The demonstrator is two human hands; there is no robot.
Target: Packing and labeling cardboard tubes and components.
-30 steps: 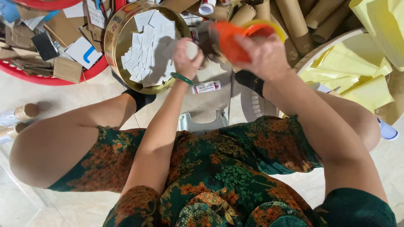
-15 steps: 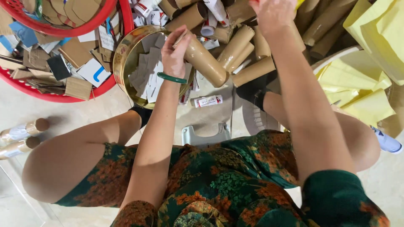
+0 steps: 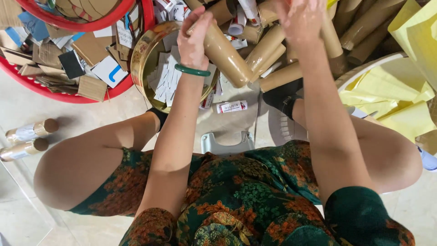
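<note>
Cardboard tube, smooth and brown, gripped by left hand; right hand half-curled, hold unclear.

We see the round tin on the floor, paper slips in it; the basket lies left, cardboard tubes right, two tubes far left.

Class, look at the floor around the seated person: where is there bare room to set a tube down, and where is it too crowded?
Bare floor lies left of the knee, below the red basket and around two capped tubes. A smaller patch holds a small label below the gold tin. The cardboard tubes pile up ahead; yellow paper fills the right.
</note>
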